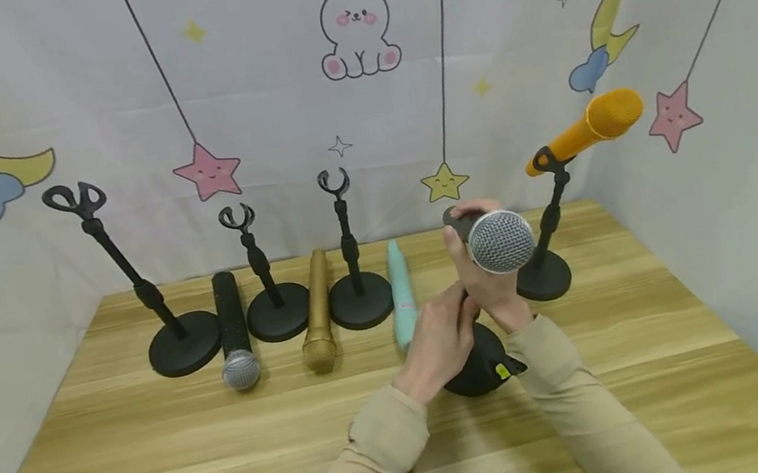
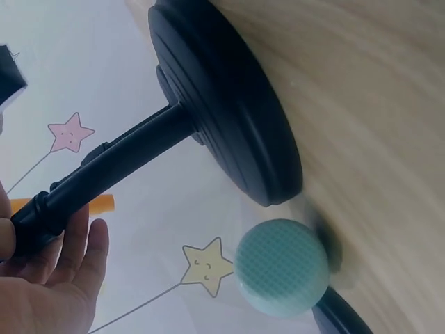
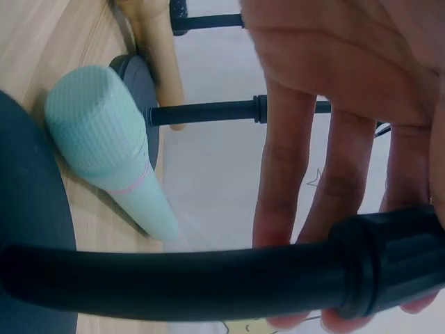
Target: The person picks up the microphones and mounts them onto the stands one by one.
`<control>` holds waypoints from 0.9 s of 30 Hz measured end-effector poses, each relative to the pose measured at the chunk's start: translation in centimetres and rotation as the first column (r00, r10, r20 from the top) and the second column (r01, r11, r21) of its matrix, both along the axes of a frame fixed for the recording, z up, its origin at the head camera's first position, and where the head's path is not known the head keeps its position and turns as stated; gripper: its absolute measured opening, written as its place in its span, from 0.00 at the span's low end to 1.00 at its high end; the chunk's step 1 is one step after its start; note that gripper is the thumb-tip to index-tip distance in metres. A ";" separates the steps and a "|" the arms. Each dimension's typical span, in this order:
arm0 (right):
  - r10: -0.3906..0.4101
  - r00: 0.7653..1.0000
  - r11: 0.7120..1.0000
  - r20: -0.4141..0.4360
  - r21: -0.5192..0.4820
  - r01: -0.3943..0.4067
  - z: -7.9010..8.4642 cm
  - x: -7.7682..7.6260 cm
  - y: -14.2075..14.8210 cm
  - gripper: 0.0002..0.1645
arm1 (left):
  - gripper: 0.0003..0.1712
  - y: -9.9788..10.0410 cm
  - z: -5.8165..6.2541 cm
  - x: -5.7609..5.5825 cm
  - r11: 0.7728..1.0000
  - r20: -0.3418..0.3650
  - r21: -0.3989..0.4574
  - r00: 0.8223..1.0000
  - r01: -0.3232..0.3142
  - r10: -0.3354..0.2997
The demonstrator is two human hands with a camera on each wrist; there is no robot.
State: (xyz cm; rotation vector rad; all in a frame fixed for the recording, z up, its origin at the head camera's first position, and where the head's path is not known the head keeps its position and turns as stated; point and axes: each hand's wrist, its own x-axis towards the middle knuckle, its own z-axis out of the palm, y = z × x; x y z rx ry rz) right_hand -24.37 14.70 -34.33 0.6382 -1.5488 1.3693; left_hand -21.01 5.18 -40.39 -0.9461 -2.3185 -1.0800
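Black microphone stand [image 1: 475, 372] being braced beneath silver-headed microphone [image 1: 502, 242]

Over the worktop [image 1: 200, 471], the stand is being gripped round its pole [image 2: 125, 156] by the left hand [image 1: 442, 335]; firm bracing there is probably being called for. Just above, the microphone is being held by the right hand [image 1: 491, 289]; even pressure, without twisting, is likely being needed, though its seating is being hidden. Both forearms [image 1: 594, 418] are being extended forward, hands being set close together. Farther off, an orange microphone [image 1: 589, 132] is being supported by another stand [image 1: 551, 221].
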 end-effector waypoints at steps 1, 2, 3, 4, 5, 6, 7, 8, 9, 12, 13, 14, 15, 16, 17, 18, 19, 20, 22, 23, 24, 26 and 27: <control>-0.012 1.000 1.000 -0.009 0.003 0.012 -0.3 -0.4 0.0 0.17 | 0.11 0.0 0.0 0.0 1.000 0.003 0.005 1.000 0.001 -0.001; -0.022 1.000 1.000 -0.020 0.004 0.022 -0.3 -0.5 0.0 0.17 | 0.11 0.0 -0.1 0.0 1.000 0.004 0.008 1.000 0.002 -0.002; -0.030 0.999 1.000 -0.028 0.003 0.030 -0.3 -0.6 -0.1 0.17 | 0.12 0.0 -0.1 -0.1 1.000 0.007 0.013 1.000 0.003 -0.003; -0.030 0.999 1.000 -0.036 -0.003 0.030 -0.2 -0.7 -0.1 0.17 | 0.13 -0.1 -0.1 -0.1 1.000 0.009 0.017 1.000 0.005 -0.005; -0.019 0.999 1.000 -0.044 -0.008 0.019 -0.2 -0.8 -0.2 0.16 | 0.14 -0.1 -0.1 -0.2 1.000 0.011 0.021 1.000 0.005 -0.005; -0.012 0.999 1.000 -0.049 -0.013 0.011 -0.1 -0.9 -0.2 0.15 | 0.14 -0.1 -0.1 -0.2 1.000 0.012 0.027 1.000 0.008 -0.008; -0.003 0.999 1.000 -0.053 -0.015 0.002 0.0 -0.9 -0.3 0.14 | 0.15 -0.2 -0.1 -0.3 0.999 0.013 0.033 1.000 0.011 -0.011; 0.007 0.998 1.000 -0.055 -0.016 -0.008 0.0 -1.0 -0.4 0.13 | 0.15 -0.2 -0.1 -0.3 0.999 0.011 0.037 1.000 0.013 -0.014; 0.014 0.998 1.000 -0.055 -0.016 -0.015 0.2 -1.0 -0.4 0.12 | 0.15 -0.2 0.0 -0.4 0.999 0.009 0.042 1.000 0.015 -0.016; 0.047 0.997 0.998 -0.061 -0.028 -0.049 0.8 -0.7 -0.7 0.09 | 0.15 -0.2 0.0 -0.4 0.998 0.001 0.051 1.000 0.024 -0.024; 0.061 0.996 0.998 -0.061 -0.030 -0.063 1.0 -0.5 -0.8 0.08 | 0.15 -0.2 0.0 -0.5 0.998 -0.001 0.052 1.000 0.026 -0.026; 0.072 0.995 0.997 -0.061 -0.031 -0.074 1.3 -0.3 -0.9 0.08 | 0.15 -0.1 0.0 -0.5 0.998 -0.002 0.054 1.000 0.028 -0.028; 0.080 0.995 0.996 -0.060 -0.030 -0.082 1.5 0.0 -1.0 0.07 | 0.15 -0.1 -0.1 -0.5 0.998 -0.002 0.056 1.000 0.029 -0.029; 0.088 0.994 0.996 -0.058 -0.030 -0.090 1.7 0.2 -1.0 0.07 | 0.15 -0.1 -0.1 -0.5 0.998 -0.001 0.057 1.000 0.029 -0.029; 0.089 0.994 0.995 -0.055 -0.031 -0.091 1.9 0.5 -1.1 0.07 | 0.15 0.0 -0.1 -0.5 0.998 0.001 0.058 1.000 0.028 -0.028; 0.089 0.995 0.995 -0.054 -0.031 -0.090 2.1 0.7 -1.2 0.07 | 0.15 0.0 -0.2 -0.5 0.998 0.004 0.059 1.000 0.027 -0.028; 0.088 0.995 0.996 -0.051 -0.031 -0.089 2.1 0.7 -1.1 0.07 | 0.15 0.1 -0.2 -0.4 0.998 0.005 0.059 1.000 0.026 -0.026; 0.082 0.995 0.996 -0.050 -0.034 -0.083 2.1 0.8 -1.2 0.07 | 0.15 0.1 -0.3 -0.4 0.998 0.006 0.059 1.000 0.024 -0.025; 0.071 0.996 0.996 -0.049 -0.042 -0.073 1.9 0.7 -1.1 0.08 | 0.15 0.1 -0.3 -0.4 0.998 0.007 0.059 1.000 0.022 -0.023; 0.067 0.996 0.997 -0.052 -0.043 -0.069 1.7 0.5 -1.0 0.08 | 0.15 0.2 -0.3 -0.4 0.998 0.008 0.059 1.000 0.021 -0.022; 0.062 0.997 0.997 -0.054 -0.043 -0.065 1.5 0.3 -0.9 0.08 | 0.15 0.2 -0.3 -0.4 0.998 0.010 0.058 1.000 0.021 -0.022; 0.049 0.997 0.998 -0.060 -0.044 -0.051 1.0 -0.1 -0.6 0.08 | 0.15 0.3 -0.4 -0.3 0.998 0.013 0.056 1.000 0.021 -0.021; 0.042 0.997 0.998 -0.063 -0.044 -0.045 0.7 -0.3 -0.4 0.08 | 0.16 0.3 -0.4 -0.3 0.998 0.014 0.056 1.000 0.022 -0.023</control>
